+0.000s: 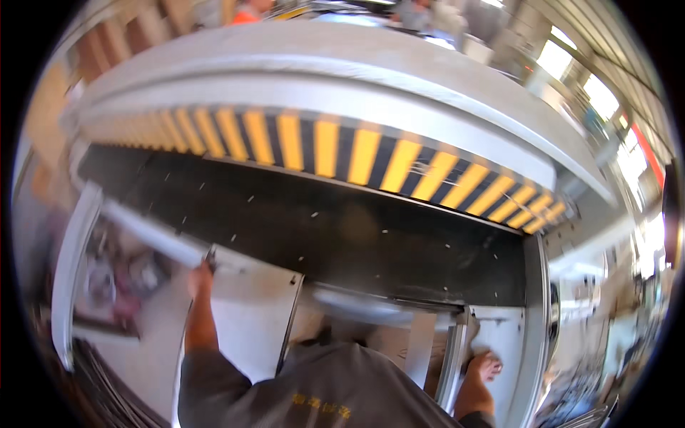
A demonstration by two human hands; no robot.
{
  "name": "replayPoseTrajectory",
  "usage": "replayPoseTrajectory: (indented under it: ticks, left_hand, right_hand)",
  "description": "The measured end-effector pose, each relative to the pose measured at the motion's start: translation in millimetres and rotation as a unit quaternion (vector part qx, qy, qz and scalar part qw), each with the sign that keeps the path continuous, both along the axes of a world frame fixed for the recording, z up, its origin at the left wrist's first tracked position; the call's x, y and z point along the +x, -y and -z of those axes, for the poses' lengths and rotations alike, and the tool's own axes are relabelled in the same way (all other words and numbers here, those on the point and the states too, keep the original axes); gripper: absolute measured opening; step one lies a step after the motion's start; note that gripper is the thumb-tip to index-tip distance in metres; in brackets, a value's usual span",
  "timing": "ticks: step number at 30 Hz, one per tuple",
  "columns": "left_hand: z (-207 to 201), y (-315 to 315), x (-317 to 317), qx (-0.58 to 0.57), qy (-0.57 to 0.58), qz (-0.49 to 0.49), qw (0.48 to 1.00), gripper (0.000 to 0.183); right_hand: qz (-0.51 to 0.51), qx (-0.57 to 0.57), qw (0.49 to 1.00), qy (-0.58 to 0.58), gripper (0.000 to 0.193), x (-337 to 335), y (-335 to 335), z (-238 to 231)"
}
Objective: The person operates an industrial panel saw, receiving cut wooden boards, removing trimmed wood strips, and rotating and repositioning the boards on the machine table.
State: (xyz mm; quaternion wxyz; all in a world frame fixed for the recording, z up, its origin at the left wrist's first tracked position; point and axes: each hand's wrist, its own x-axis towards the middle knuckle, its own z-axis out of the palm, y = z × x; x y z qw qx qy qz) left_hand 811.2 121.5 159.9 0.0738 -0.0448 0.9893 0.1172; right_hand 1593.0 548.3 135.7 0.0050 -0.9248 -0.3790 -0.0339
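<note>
My left hand (pixel 201 277) is raised at the near edge of a large machine's dark bed (pixel 335 228). It touches or grips a small dark fitting (pixel 212 254) at the corner of a pale panel (pixel 253 307); its fingers are blurred and partly hidden. Lower on the right, my right hand (pixel 486 366) has its fingers curled in, over a narrow pale panel (pixel 503 332). Whether anything is inside that hand does not show. Above the bed runs a guard with slanting yellow and black stripes (pixel 364 157). Small pale flecks are scattered over the dark bed.
An upright metal frame post (pixel 75 264) stands at the left, another (pixel 540 314) at the right. Long thin strips (pixel 107 385) lie at the lower left. A person in orange (pixel 250 13) is beyond the machine. Cluttered equipment (pixel 599 342) fills the right.
</note>
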Motion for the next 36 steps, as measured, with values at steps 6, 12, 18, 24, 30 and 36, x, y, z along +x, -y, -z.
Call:
replayPoseTrajectory:
  ticks: [6,12,18,24,30,36]
  left_hand:
    - [-5,15,-1,0.013,0.050,-0.067,0.996,0.071]
    - [-14,29,-2,-0.010,0.041,-0.051,0.998,0.071]
    - [-26,21,-1,-0.001,0.027,-0.049,0.998,0.072]
    - [-37,17,0,0.011,0.031,-0.058,0.998,0.074]
    - [-46,21,0,0.018,0.036,-0.059,0.997,0.074]
    - [-36,16,-6,0.013,0.013,-0.043,0.999,0.074]
  right_hand:
    - [0.010,-0.004,0.999,0.033,0.074,3,-17,21]
    - [0.004,-0.001,0.999,0.054,0.073,2,-17,16]
    - [-0.019,0.065,0.997,0.034,0.078,-9,-10,2]
    - [-0.029,0.067,0.997,0.040,0.081,-1,-11,-2]
    - [-0.018,0.084,0.995,0.054,0.078,22,-24,18]
    - [0.004,0.089,0.990,0.112,0.078,37,-36,38]
